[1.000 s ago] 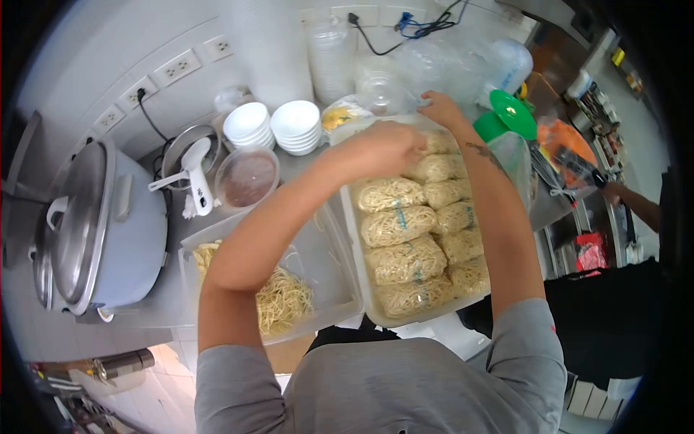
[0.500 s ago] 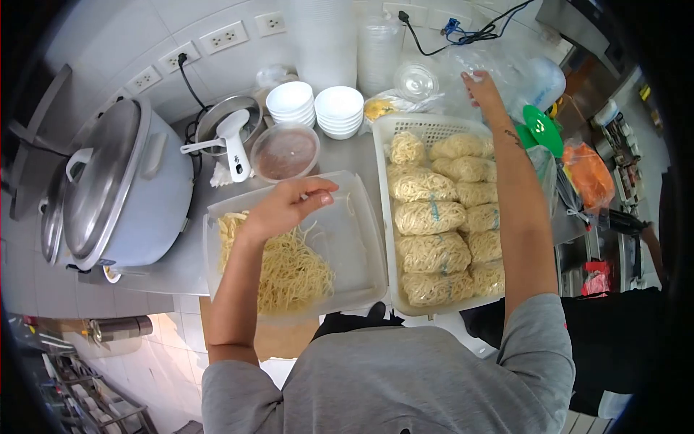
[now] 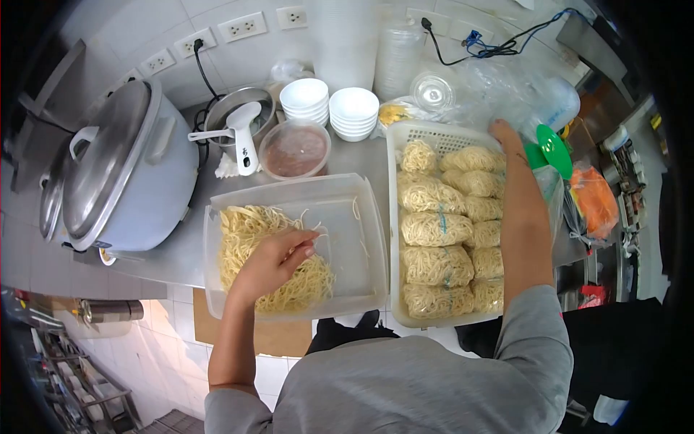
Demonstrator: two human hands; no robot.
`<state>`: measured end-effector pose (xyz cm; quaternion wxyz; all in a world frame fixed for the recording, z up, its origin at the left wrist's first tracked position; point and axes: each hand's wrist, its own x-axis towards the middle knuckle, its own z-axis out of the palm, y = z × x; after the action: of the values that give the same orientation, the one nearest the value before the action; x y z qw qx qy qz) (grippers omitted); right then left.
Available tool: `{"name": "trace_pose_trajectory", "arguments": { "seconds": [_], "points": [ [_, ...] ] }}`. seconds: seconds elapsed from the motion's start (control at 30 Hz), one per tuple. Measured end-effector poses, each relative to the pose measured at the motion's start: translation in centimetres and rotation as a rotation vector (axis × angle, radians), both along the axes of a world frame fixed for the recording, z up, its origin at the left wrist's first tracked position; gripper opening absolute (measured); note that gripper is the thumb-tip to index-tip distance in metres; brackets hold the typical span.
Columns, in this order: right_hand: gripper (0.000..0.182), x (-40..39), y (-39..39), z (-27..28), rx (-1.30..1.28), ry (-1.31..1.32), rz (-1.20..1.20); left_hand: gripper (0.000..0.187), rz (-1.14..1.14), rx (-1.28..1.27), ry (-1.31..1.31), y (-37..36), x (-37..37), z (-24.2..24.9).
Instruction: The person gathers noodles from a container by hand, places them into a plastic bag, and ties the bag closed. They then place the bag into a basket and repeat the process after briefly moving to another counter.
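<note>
Pale noodles (image 3: pixel 242 231) lie loose in the left part of a shallow clear tub (image 3: pixel 369 267). My left hand (image 3: pixel 271 264) is just over them, palm down, its fingers loosely bent with a small gap to the thumb. To the right, a white basket (image 3: pixel 394 217) is filled with rolled noodle portions in clear bags (image 3: pixel 437 229). My right hand (image 3: pixel 504 134) is at the basket's back right corner, against a heap of clear plastic bags (image 3: pixel 491 90). Its fingers are curled in, and what they hold is too small to make out.
A large cooker (image 3: pixel 163 166) stands at the left. Behind the tub are a metal pot (image 3: pixel 253 101) with white utensils, a lidded container (image 3: pixel 295 148) and stacked white bowls (image 3: pixel 353 108). Green lids (image 3: pixel 554 146) and an orange bag (image 3: pixel 594 199) are at the right.
My left hand has moved down toward the noodles. My right hand has drawn back from the plastic bags to the basket's corner, and its fingers have curled. The view has shifted slightly.
</note>
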<state>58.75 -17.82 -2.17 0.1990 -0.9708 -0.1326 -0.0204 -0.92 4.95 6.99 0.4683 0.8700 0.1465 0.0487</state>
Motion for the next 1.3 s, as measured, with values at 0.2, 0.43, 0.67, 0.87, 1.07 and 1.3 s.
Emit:
{"name": "trace_pose_trajectory", "arguments": {
  "seconds": [0.2, 0.43, 0.67, 0.87, 1.07, 1.3],
  "points": [
    [0.033, 0.0, 1.4, 1.9, -0.464, 0.185, 0.353, 0.022, 0.065, 0.029, -0.017, -1.2, -0.8, -1.7],
    [0.028, 13.1, -1.4, -5.8, -0.302, 0.172, 0.154, 0.02, 0.05, 0.16, -0.094, -1.6, -0.9, -2.8],
    [0.038, 1.9, 2.3, 10.2, 1.095, -0.308, 0.045, 0.021, 0.094, 0.157, -0.145, -2.0, -1.1, -1.3],
    [0.041, -21.0, 10.5, 19.3, 1.113, 0.482, 0.647, 0.031, 0.215, -0.006, -0.291, -4.1, 1.2, 1.6],
    [0.019, -37.8, 12.0, 16.9, 1.072, 1.014, 1.035, 0.034, 0.317, -0.567, -0.588, -2.1, 3.8, 5.1],
    [0.018, -39.8, 10.1, 15.5, 0.944, 0.678, 1.139, 0.013, -0.053, -0.267, -0.567, 4.6, -1.1, 5.3]
  ]
}}
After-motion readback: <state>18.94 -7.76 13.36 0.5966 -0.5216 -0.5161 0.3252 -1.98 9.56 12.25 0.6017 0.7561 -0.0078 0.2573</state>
